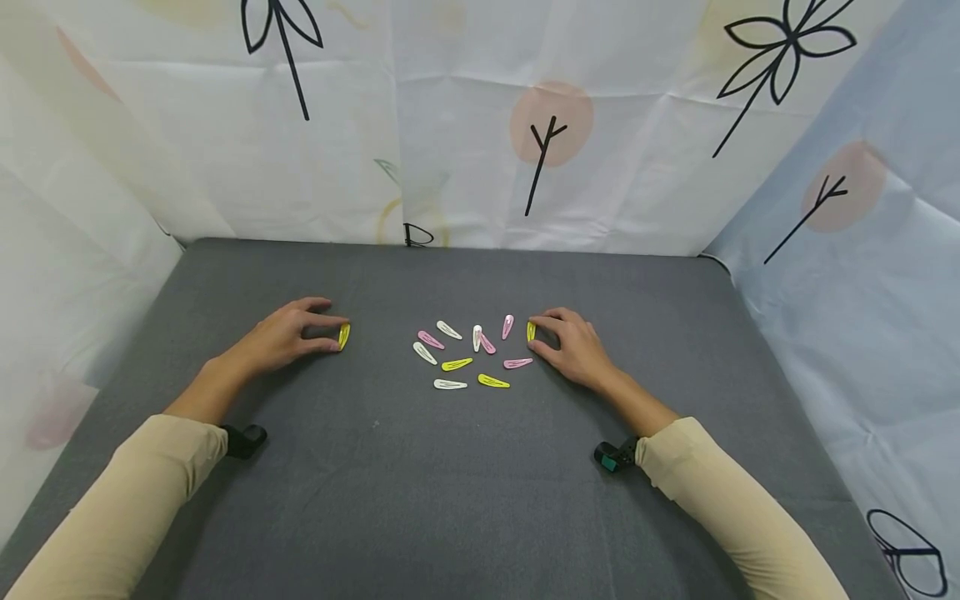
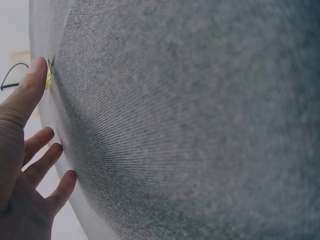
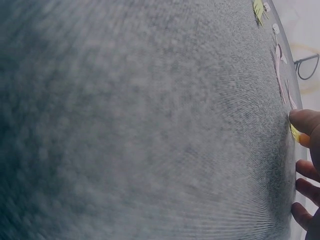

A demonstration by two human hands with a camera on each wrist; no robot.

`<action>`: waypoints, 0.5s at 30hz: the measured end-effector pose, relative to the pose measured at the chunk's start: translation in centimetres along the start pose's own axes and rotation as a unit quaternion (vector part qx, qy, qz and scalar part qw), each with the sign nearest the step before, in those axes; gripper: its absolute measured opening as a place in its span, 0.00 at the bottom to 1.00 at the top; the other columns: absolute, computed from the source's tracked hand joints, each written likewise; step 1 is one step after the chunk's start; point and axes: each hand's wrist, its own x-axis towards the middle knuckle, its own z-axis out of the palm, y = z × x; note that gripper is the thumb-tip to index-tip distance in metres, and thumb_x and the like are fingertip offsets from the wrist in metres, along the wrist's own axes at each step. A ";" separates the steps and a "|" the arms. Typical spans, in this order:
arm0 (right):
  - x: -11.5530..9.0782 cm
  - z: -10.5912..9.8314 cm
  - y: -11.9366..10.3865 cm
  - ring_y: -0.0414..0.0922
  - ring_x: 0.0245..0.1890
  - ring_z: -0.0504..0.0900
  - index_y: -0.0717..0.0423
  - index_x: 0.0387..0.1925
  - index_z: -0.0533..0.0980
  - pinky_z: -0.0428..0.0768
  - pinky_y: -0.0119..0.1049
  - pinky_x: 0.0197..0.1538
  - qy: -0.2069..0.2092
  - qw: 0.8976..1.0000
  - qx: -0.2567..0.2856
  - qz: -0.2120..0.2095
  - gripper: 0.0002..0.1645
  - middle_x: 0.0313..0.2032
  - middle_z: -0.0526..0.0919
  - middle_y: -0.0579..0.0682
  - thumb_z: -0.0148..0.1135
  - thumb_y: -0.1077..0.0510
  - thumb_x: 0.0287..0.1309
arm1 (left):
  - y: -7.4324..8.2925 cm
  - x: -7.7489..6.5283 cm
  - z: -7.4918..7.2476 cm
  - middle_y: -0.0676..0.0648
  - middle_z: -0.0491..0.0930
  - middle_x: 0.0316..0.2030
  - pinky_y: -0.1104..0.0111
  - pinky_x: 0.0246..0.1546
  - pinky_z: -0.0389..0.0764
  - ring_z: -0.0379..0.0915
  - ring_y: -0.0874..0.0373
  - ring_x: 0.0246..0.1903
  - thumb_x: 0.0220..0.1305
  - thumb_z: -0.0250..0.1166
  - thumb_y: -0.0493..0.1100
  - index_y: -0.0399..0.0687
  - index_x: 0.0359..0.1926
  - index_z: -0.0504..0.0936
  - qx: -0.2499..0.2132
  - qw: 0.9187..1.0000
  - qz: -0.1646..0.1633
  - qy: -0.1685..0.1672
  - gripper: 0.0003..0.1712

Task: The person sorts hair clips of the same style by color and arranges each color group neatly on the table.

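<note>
In the head view my left hand (image 1: 288, 337) pinches a yellow hair clip (image 1: 344, 336) between thumb and fingers, left of the spread of clips. The left wrist view shows the thumb (image 2: 31, 87) against that clip, its far side hidden. My right hand (image 1: 576, 346) pinches another yellow hair clip (image 1: 531, 331) at the right edge of the spread. Between the hands lie loose snap clips: yellow ones (image 1: 493, 381) at the front, pink ones (image 1: 517, 363) and white ones (image 1: 450, 384). One white clip (image 1: 477, 337) touches or nearly touches a pink clip (image 1: 487, 343).
A dark grey cloth-covered table (image 1: 420, 500) spreads under both hands. White patterned fabric (image 1: 465, 150) hangs along its back edge and at both sides. Each wrist wears a small black camera, such as the right one (image 1: 615, 456).
</note>
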 end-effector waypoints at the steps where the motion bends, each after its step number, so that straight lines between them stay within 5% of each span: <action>1: 0.0 0.0 0.0 0.57 0.60 0.73 0.57 0.60 0.79 0.69 0.58 0.55 0.000 1.000 0.000 -0.001 0.26 0.57 0.77 0.60 0.68 0.52 0.62 | 0.0 0.0 0.0 0.29 0.64 0.67 0.33 0.58 0.61 0.57 0.30 0.66 0.63 0.70 0.49 0.46 0.62 0.80 0.004 1.000 -0.001 -0.001 0.28; 15: 0.0 -0.2 0.1 0.58 0.60 0.73 0.57 0.61 0.78 0.69 0.58 0.56 -0.009 1.000 0.003 -0.005 0.27 0.58 0.76 0.61 0.68 0.52 0.63 | 0.2 0.0 0.2 0.29 0.65 0.66 0.33 0.57 0.63 0.59 0.29 0.65 0.62 0.71 0.50 0.46 0.62 0.81 0.024 1.000 -0.001 0.001 0.28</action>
